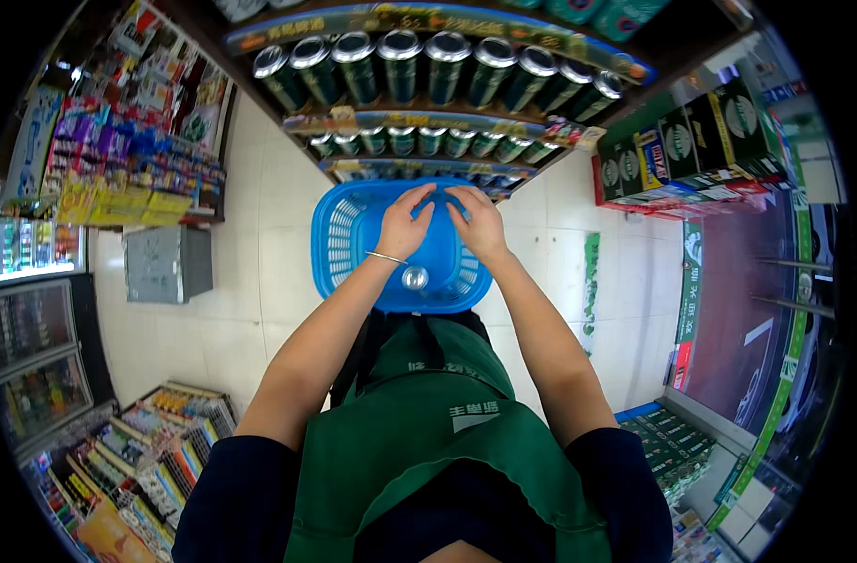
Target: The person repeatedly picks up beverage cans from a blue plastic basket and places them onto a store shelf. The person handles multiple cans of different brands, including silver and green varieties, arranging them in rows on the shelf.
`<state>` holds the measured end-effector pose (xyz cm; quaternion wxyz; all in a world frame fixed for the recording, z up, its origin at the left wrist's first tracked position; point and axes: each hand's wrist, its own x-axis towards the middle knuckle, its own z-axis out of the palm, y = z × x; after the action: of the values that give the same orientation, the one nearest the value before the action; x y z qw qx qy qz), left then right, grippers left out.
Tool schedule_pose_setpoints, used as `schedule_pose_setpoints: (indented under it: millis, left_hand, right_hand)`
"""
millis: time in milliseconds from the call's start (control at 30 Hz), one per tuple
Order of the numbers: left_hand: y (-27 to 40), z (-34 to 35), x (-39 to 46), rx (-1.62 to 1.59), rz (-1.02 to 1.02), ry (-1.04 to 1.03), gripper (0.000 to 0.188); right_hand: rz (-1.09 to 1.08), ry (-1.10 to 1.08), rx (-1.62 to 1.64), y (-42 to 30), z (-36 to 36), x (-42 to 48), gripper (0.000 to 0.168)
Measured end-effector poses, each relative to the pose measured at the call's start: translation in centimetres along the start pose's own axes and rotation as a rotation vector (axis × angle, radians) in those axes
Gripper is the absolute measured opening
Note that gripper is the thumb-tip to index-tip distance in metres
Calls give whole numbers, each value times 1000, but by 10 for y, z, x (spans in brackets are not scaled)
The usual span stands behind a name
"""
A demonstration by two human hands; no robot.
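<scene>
A blue plastic shopping basket [321, 236] with slotted sides stands close in front of me. One can [415, 278] with a silver top is inside it, near the side closest to my body. My left hand [404, 224], with a bangle at the wrist, hovers over the basket's middle, fingers apart and nothing in it. Beside it, my right hand [479, 222] is over the right part of the basket, also empty, its fingers spread. The fingertips of both hands point towards the shelf and do not touch each other. Rows of dark green cans [402, 70] stand on the shelf beyond.
A snack rack [119, 162] and a grey bin or box [154, 264] are at the left. Lower left is a shelf of packaged goods [154, 450]. Stacked drink cartons [682, 141] stand at the upper right, more cartons [671, 450] at the lower right, by the glass doors.
</scene>
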<state>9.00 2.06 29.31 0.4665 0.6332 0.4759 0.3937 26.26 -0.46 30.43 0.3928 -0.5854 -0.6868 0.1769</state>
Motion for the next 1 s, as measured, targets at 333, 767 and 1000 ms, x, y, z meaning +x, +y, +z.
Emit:
schedule_pose_setpoints:
  millis: [333, 767, 1000]
  left_hand:
    - [-156, -27, -116, 278, -469, -144, 46]
    - [-189, -9, -130, 283, -506, -310, 51]
    - [-135, -22, -90, 226, -367, -297, 62]
  right_hand:
    - [207, -528, -165, 52, 121, -125, 57]
    - [250, -801, -322, 59, 154, -132, 73]
    - [276, -630, -213, 25, 84, -54, 65]
